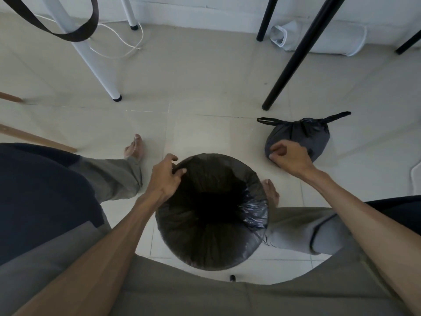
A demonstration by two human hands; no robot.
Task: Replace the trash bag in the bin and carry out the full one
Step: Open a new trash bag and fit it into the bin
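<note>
Head view:
- The bin point(211, 213) stands on the tiled floor point(193, 76) between my two bare feet, directly below me. I judge I stand astride it so both arms reach the rim evenly.
- A fresh black liner point(255, 213) is already inside it, with its mouth folded outward over the rim. The interior is dark; I cannot tell how far down the liner sits.
- On the right side, film bunches in a loose, shiny gather. The fold there looks less tidy than elsewhere.
- My left hand point(165, 176) is on the far-left rim, its fingers point(180, 171) curled and pinching the liner's edge. I judge this is to seat or tension the fold so the liner does not slip inward.
- My right hand point(289, 156) hangs clear of the bin, fingers loosely curled and holding nothing, over the near edge of the full trash bag point(303, 135). Whether it touches the bag I cannot tell.
- That full bag sits on the floor to the right of the bin, apart from it, tied shut with its two handles sticking out sideways. Placement beside the bin keeps it within reach for carrying out.
- Assessment: relining near complete; carry-out not yet done.
</note>
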